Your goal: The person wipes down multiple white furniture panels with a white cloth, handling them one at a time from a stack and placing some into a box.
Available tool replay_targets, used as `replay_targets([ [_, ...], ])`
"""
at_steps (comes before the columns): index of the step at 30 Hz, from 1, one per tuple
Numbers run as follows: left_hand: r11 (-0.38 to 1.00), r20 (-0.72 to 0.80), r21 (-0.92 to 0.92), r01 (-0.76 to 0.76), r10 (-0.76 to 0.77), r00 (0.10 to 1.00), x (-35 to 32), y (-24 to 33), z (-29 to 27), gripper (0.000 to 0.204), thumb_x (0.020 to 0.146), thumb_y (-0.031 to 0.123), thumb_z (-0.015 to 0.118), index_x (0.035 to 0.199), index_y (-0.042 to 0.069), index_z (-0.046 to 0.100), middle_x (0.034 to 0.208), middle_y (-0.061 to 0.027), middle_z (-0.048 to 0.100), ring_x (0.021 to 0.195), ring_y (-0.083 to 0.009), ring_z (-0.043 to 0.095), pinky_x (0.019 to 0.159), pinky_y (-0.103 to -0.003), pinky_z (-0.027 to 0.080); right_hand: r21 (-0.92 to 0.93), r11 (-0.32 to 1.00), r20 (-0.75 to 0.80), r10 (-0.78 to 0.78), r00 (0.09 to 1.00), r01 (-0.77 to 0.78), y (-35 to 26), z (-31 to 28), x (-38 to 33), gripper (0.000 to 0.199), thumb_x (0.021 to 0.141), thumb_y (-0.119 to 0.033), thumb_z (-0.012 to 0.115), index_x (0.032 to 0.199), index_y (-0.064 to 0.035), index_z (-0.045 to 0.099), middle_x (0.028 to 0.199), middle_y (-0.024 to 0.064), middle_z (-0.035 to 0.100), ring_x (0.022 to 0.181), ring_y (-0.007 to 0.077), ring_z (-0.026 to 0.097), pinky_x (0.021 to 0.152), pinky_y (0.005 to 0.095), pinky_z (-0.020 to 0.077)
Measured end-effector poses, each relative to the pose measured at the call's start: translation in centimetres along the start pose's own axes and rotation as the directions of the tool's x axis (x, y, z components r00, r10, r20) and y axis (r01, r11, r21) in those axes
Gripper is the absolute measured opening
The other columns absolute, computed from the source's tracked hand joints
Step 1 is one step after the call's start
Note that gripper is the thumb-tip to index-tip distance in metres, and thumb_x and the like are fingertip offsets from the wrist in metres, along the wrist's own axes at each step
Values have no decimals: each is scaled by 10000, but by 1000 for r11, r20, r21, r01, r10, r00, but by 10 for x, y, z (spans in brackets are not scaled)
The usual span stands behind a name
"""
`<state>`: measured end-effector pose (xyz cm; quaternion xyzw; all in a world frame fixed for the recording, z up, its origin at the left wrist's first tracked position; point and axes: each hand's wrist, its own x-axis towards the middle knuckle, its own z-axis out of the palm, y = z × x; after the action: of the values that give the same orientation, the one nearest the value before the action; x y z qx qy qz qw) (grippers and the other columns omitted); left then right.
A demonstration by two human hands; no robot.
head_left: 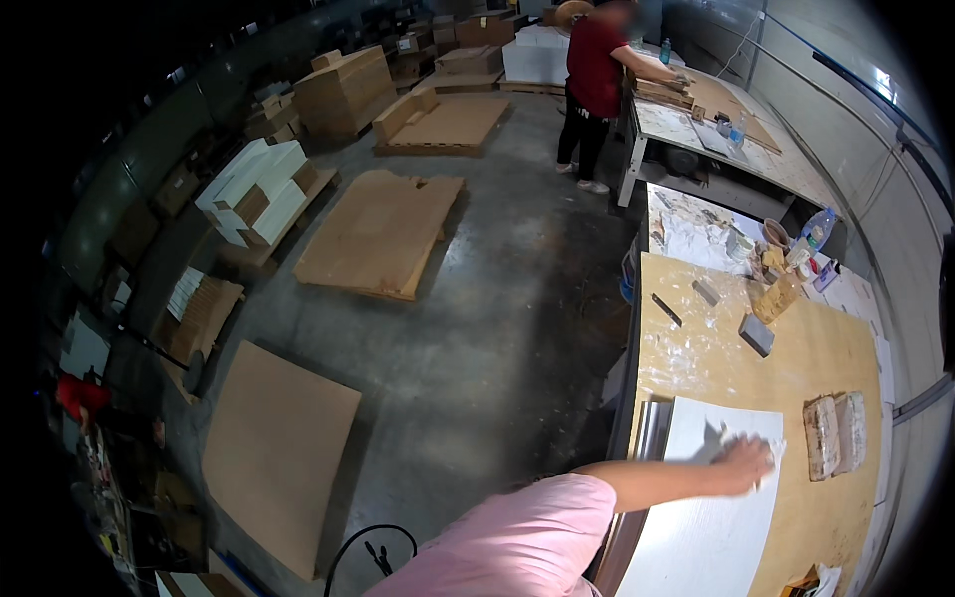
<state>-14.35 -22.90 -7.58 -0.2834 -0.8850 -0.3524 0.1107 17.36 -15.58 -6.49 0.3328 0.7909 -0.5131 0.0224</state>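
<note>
My left hand [746, 464] reaches out from a pink sleeve and lies flat on a large white sheet [711, 517] near its far edge. The sheet rests on a long wooden worktable [816, 348] at the right. Something pale shows at my fingertips, but I cannot tell what it is. To the right of the hand lie two worn brown pads [836, 434] side by side. My right hand is out of view.
Farther up the table are a grey block [756, 334], a dark tool [667, 309], cups and a plastic bottle [816, 231]. Another person in a red top [595, 60] works at the far table. Cardboard sheets [279, 448], pallets [383, 234] and box stacks [261, 194] cover the concrete floor.
</note>
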Motion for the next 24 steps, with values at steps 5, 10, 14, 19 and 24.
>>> replay_targets([
  [5,826,243,-260,-500,557,794,-93,112,30,328,792,299,624,1083,147,641,1170,-164,576,1141,-396,494,983,-615,344,-48,998,-62,-43,997,40,1,4,-6,532,937,-326,588,1299,47,478,1239,234,518,1145,319,496,966,392,411],
  [10,773,35,-276,-572,603,797,-105,75,39,275,750,326,651,981,179,682,1155,-107,577,1189,-356,469,1007,-706,259,-135,983,-124,-138,983,121,10,-3,-10,575,936,-350,592,1331,46,457,1286,242,493,1197,328,468,1006,399,387],
  [14,944,-30,7,-331,331,943,-44,-5,9,363,684,294,689,1034,203,655,1286,-82,516,1226,-289,424,1029,-578,299,-291,859,-177,-481,859,421,37,-8,-3,535,937,-319,589,1308,51,481,1235,240,526,1150,324,504,967,399,418],
  [19,932,305,-78,-354,360,881,-65,32,-29,570,760,325,703,1270,106,574,1460,-115,407,1321,-325,375,1055,-591,296,-792,284,33,-864,502,541,104,-7,21,251,928,-119,585,1158,-22,617,1178,272,589,1069,421,576,882,485,506],
  [24,737,388,-307,-602,675,628,-81,76,19,537,769,384,689,1285,279,582,1445,-64,462,1308,-309,423,1009,-613,320,-740,451,134,-628,766,499,0,-4,-7,500,762,-112,524,1254,-37,574,1375,310,440,1203,526,425,980,639,342],
])
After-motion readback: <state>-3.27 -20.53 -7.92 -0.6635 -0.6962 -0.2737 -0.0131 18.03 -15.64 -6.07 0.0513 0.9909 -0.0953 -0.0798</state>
